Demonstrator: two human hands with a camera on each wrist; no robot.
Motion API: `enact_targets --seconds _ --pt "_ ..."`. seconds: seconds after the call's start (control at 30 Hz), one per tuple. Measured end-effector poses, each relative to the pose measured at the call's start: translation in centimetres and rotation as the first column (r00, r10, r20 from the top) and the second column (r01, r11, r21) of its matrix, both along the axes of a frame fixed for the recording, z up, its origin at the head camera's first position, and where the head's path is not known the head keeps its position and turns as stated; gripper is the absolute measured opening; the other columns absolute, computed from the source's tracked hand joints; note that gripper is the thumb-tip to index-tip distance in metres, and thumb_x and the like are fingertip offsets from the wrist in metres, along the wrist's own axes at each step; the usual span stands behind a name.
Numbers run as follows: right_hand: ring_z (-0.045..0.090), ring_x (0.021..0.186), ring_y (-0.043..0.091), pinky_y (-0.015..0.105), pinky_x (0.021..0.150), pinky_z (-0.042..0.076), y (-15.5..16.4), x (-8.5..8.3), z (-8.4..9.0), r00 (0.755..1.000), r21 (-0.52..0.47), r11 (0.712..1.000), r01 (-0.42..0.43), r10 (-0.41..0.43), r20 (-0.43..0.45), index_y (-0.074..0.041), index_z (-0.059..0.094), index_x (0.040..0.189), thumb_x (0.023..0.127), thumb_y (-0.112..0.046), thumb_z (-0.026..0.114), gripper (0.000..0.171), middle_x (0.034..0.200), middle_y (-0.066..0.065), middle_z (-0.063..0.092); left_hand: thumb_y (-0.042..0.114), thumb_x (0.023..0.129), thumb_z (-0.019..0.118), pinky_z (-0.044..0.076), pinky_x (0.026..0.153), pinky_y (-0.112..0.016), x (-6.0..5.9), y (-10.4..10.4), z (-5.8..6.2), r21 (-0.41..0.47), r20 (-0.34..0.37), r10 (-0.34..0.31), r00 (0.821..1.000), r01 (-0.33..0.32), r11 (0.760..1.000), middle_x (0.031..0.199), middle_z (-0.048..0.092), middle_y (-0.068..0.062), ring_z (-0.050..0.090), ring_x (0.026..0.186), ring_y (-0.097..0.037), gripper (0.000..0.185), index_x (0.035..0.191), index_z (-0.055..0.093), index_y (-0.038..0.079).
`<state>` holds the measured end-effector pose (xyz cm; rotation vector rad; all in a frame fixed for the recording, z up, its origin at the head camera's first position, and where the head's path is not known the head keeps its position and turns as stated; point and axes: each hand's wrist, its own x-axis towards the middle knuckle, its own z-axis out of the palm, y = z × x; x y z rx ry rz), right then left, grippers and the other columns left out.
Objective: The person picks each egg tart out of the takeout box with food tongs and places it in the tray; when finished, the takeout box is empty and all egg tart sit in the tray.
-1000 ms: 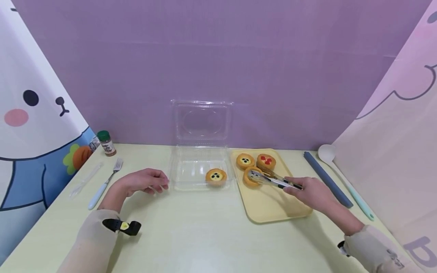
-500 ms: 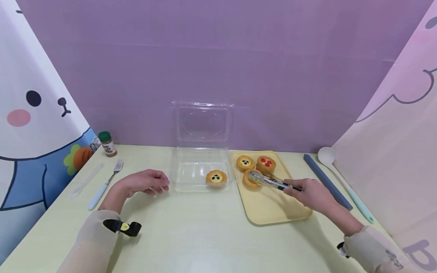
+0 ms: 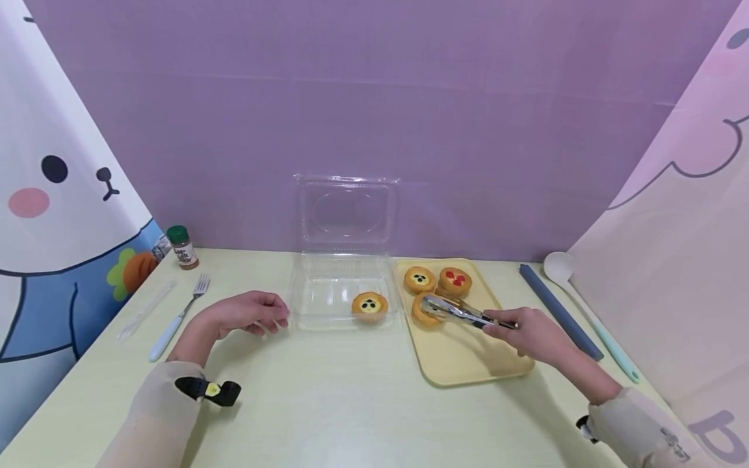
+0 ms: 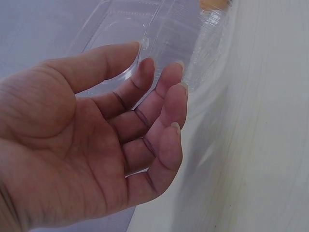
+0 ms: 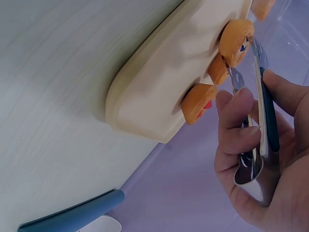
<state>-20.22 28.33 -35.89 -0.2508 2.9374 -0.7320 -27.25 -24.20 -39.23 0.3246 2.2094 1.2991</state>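
My right hand [image 3: 529, 331] grips tongs [image 3: 462, 313] around a tart [image 3: 425, 311] on the tray [image 3: 468, 357]; left hand [image 3: 246, 312] relaxed, empty. I'd squeeze gently, lift level.

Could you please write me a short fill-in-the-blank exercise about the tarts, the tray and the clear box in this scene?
1. The right hand holds metal ____ at a tart on the yellow tray.
2. The clear box holds ____ tart.
3. The tart with red topping lies on the ____.
4. The left hand rests beside the box and holds ____.

Missing words: tongs; one; tray; nothing
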Motion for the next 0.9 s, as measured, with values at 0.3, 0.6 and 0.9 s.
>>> enact_targets --seconds 0.3,0.6,0.9 --pt "0.053 0.049 0.014 0.03 0.049 0.042 -0.07 -0.02 0.22 1.0 0.014 1.0 -0.009 0.01 -0.011 -0.013 0.063 0.136 0.094 -0.049 0.065 0.055 0.06 -0.006 0.048 0.031 0.101 0.059 0.052 0.084 -0.038 -0.05 -0.02 -0.03 -0.003 -0.002 -0.003 1.0 0.003 1.0 0.112 0.068 -0.01 0.064 0.103 -0.026 0.036 0.119 0.059 -0.001" --pt "0.052 0.048 0.013 0.03 0.05 0.04 -0.17 -0.1 0.13 0.999 0.033 0.999 -0.026 0.027 -0.027 -0.014 0.063 0.136 0.095 -0.049 0.064 0.054 0.057 -0.007 0.044 0.028 0.101 0.058 0.052 0.084 -0.037 -0.08 -0.03 0.04 -0.007 0.001 -0.007 1.0 0.007 1.0 0.112 0.068 -0.011 0.064 0.102 -0.026 0.034 0.119 0.059 -0.001" --pt "0.054 0.049 0.012 0.029 0.051 0.041 0.01 -0.46 0.14 0.999 0.051 0.998 -0.028 0.03 -0.04 -0.012 0.062 0.137 0.094 -0.048 0.065 0.056 0.054 -0.007 0.046 0.027 0.101 0.059 0.052 0.083 -0.036 -0.01 -0.01 0.2 -0.009 0.002 0.004 1.0 -0.004 1.0 0.114 0.068 -0.013 0.064 0.102 -0.025 0.034 0.119 0.059 -0.001"
